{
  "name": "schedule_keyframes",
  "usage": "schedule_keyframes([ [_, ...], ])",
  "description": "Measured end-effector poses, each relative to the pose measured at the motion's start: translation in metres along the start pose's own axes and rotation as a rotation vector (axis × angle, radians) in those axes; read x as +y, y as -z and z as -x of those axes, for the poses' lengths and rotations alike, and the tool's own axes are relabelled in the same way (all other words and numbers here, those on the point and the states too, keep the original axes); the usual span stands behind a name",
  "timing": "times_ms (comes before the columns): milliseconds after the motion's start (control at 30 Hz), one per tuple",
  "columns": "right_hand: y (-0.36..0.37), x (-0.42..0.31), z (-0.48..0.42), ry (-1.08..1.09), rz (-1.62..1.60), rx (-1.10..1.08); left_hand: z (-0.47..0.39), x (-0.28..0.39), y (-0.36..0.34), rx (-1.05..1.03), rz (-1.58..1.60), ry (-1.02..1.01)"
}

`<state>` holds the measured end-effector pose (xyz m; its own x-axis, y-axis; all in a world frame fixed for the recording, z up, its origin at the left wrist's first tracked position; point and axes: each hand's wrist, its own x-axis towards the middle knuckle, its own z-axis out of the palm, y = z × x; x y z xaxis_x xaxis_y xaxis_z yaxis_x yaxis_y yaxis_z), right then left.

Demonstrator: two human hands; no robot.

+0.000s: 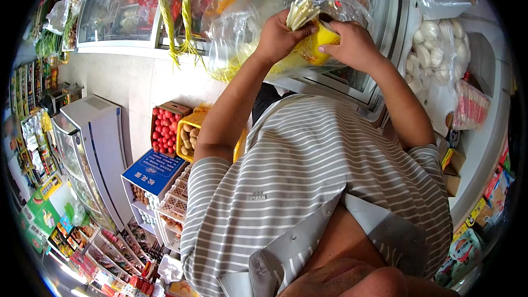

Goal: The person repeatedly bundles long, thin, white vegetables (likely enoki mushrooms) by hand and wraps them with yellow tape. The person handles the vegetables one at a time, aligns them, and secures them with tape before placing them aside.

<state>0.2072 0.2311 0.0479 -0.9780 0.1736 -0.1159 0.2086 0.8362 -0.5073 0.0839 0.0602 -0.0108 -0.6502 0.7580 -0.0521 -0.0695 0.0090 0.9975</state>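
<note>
My left hand (284, 35) grips a bundle of pale, thin vegetable stalks (303, 12), whose cut ends point up and away from me. Close beside it, the fingers and thumb of my right hand (354, 43) hold a yellow printed wrapper or band (319, 43) at the lower part of the bundle. Under both hands spreads a large clear plastic bag (243, 20) with yellowish, leafy produce inside. My fingers hide part of the wrapper, and whether it goes all the way around the stalks I cannot tell.
The bag lies over a glass-topped freezer (383, 49). Yellow-green strands (165, 16) hang at the left. White round items in clear bags (439, 49) lie right. Lower left are a box of tomatoes (165, 130), a yellow crate of potatoes (189, 138), egg trays (175, 204) and a fridge (97, 152).
</note>
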Motion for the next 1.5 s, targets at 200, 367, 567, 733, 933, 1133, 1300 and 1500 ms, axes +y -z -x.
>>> schedule_keyframes([
  [200, 0.005, -0.013, -0.002, -0.068, 0.033, -0.092, -0.002, -0.012, -0.003, -0.019, -0.04, -0.104],
  [367, 0.006, -0.011, -0.001, -0.125, 0.019, -0.086, 0.001, -0.01, 0.004, -0.057, -0.002, -0.094],
  [567, 0.002, -0.007, -0.005, -0.101, 0.001, -0.08, -0.003, -0.027, 0.009, -0.099, 0.028, -0.106],
  [733, -0.009, 0.001, -0.005, -0.081, -0.019, -0.002, -0.007, -0.03, 0.011, -0.128, 0.269, -0.076],
  [933, -0.001, 0.021, -0.018, -0.081, -0.128, -0.256, -0.014, -0.035, 0.014, -0.162, 0.315, -0.043],
  [1133, 0.039, -0.016, -0.01, 0.032, -0.24, -0.181, -0.035, -0.052, 0.001, -0.007, -0.274, -0.224],
  [1300, 0.049, -0.017, -0.05, -0.055, 0.032, -0.147, -0.04, -0.05, -0.024, 0.015, -0.572, -0.261],
  [1500, 0.036, 0.02, -0.048, -0.232, 0.069, -0.05, -0.038, -0.042, -0.027, -0.005, -0.647, -0.214],
])
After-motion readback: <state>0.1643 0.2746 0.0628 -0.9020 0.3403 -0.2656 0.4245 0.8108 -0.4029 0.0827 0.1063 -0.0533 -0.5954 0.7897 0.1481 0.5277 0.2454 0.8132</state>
